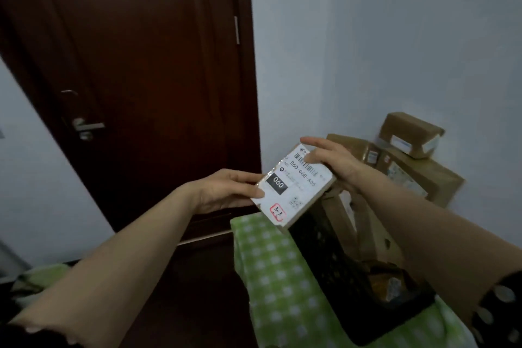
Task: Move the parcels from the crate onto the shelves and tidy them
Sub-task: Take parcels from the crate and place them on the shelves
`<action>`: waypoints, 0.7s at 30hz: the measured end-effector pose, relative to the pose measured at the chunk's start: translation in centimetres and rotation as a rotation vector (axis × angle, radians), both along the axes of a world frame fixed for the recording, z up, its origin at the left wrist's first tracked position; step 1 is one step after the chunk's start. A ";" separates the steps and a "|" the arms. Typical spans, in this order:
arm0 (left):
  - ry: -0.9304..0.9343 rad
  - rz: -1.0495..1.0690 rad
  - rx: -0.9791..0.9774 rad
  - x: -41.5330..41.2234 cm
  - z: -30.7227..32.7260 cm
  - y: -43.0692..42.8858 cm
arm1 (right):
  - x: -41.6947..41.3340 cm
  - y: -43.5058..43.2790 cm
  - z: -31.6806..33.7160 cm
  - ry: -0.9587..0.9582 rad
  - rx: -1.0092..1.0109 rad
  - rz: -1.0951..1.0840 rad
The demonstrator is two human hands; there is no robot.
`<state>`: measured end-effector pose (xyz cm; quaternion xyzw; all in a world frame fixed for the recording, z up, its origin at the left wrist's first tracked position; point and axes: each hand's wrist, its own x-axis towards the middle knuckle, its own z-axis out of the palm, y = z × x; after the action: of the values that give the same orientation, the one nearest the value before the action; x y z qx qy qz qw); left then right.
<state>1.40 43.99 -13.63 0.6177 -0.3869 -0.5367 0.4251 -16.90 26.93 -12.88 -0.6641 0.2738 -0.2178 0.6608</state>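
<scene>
Grips the parcel (pixel 293 186) at opposite ends with left hand (pixel 226 191) and right hand (pixel 332 159), label turned upward, probably to read its code, above the crate (pixel 336 260).

Left hand (pixel 226 192) fingertips go out of sight behind the parcel (pixel 293 192). Fine print under the barcode (pixel 303 163) is too small to read. Below the grip, the right forearm (pixel 423 223) blocks most of the crate's (pixel 324 248) contents. Beyond the right hand (pixel 330 161), stacked boxes (pixel 418 175) are partly covered.
</scene>
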 end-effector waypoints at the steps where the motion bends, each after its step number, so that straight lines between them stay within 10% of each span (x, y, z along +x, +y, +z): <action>1: 0.034 0.077 -0.038 0.8 0.3 1.3 | 1.3 0.7 0.2 -0.053 0.033 -0.012; 21: 0.261 0.687 -0.397 8.9 0.7 15.9 | 17.6 12.9 1.9 -0.189 0.099 0.341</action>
<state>10.33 59.90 -12.91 0.5436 -0.1971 -0.3527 0.7357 0.74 39.85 -10.96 -0.6440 0.1045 -0.1502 0.7428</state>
